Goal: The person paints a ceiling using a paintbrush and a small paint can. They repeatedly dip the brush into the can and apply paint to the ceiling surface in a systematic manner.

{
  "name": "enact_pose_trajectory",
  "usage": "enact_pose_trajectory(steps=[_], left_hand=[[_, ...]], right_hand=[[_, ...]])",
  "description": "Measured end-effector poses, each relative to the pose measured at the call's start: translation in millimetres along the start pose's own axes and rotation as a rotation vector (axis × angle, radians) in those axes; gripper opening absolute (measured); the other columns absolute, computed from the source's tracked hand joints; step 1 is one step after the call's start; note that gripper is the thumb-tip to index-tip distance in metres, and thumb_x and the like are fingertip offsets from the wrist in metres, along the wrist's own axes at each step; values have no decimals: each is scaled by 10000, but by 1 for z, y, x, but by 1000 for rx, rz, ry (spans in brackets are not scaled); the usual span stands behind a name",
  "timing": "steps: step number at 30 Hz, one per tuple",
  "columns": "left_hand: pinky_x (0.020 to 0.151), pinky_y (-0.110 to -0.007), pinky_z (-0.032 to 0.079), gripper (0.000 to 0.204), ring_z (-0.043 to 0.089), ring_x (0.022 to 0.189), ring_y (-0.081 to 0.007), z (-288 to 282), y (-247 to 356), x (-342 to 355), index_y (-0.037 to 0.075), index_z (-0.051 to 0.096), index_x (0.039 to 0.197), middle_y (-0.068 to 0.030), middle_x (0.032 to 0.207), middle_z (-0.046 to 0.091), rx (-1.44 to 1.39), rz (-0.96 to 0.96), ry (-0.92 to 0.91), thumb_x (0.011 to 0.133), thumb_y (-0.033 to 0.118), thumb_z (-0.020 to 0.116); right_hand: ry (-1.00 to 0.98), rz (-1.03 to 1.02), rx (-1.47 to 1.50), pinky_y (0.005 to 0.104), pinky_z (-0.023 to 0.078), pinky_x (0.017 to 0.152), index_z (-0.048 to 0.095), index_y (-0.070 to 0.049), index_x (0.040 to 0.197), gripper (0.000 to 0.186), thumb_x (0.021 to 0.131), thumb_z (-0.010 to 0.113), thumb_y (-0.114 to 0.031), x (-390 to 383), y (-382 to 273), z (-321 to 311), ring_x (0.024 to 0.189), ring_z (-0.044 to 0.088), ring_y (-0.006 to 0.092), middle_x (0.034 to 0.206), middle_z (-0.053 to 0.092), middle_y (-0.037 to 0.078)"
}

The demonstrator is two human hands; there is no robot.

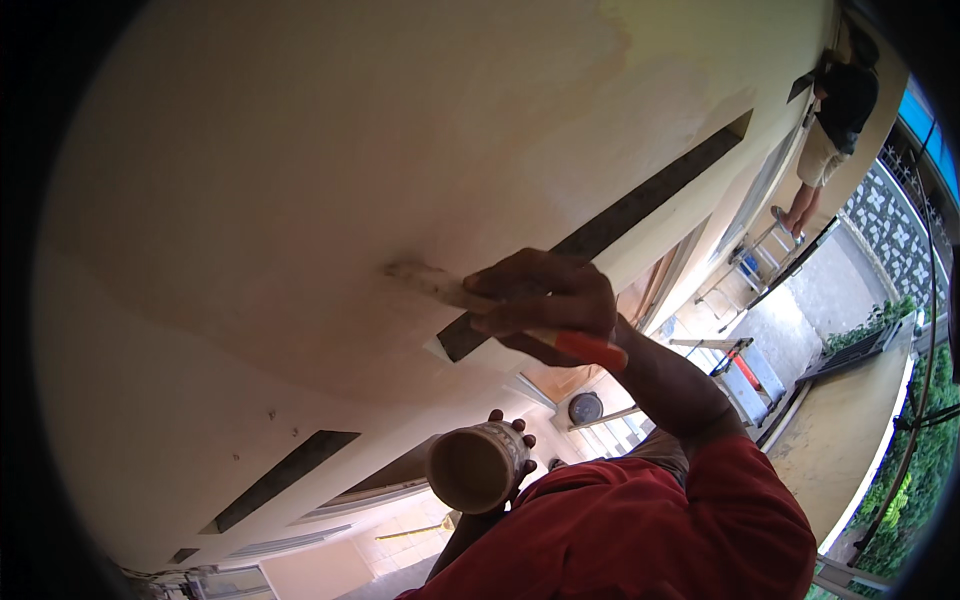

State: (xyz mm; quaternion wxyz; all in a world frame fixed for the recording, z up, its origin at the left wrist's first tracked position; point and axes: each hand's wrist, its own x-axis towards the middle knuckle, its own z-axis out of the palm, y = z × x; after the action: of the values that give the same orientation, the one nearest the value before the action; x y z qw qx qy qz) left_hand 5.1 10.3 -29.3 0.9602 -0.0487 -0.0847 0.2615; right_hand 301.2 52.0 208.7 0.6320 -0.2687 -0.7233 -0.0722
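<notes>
My right hand [548, 298] is closed around a paintbrush [592, 349] with an orange handle end. Its bristle end, pale and a bit blurred, is against or very close to the large cream surface [300, 160] overhead. Lower down, my left hand [524, 442] wraps its fingers round a pale, round cup [506, 446]. The cup's mouth faces up, and its inside looks tan; how full it is I cannot tell. A damp-looking, slightly darker patch surrounds the brush tip.
Long dark slots [650, 190] cut through the cream surface. Below stand a stepladder [745, 375] and a dark round bucket [586, 407]. At the far right another person [845, 105] stands on a ladder [755, 260]. Greenery [925, 450] and hanging cables line the right edge.
</notes>
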Motion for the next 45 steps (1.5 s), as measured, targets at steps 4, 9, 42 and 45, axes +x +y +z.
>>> enact_pose_trajectory(steps=[4,9,42,45], left_hand=[[1144,-726,482,925,434,1518,-509,-1,0,-1,123,380,1713,-288,1656,427,-16,-25,-20,1009,617,719],[930,-545,528,713,553,1318,-416,20,-7,-1,187,553,1624,-205,1479,553,200,32,179,1042,582,670],[1108,-684,504,895,457,1478,-471,10,-3,-7,104,403,1685,-249,1602,468,10,64,12,1017,618,704],[1101,-678,512,896,463,1472,-473,5,-1,-15,101,397,1689,-252,1602,467,32,92,6,1019,612,705]], right_hand=[[564,285,71,360,679,893,785,7,1035,164,894,866,34,25,52,-95,950,797,232,1060,811,134],[854,95,-439,355,641,915,788,-3,1074,186,907,848,53,30,66,-180,976,785,211,1079,804,108],[-463,-154,-267,334,667,746,749,-100,935,211,782,895,-97,-49,-5,29,983,793,264,1120,744,107],[-226,-23,-233,341,661,698,795,-98,1001,229,813,913,-45,5,18,-19,885,806,251,1106,776,112]])
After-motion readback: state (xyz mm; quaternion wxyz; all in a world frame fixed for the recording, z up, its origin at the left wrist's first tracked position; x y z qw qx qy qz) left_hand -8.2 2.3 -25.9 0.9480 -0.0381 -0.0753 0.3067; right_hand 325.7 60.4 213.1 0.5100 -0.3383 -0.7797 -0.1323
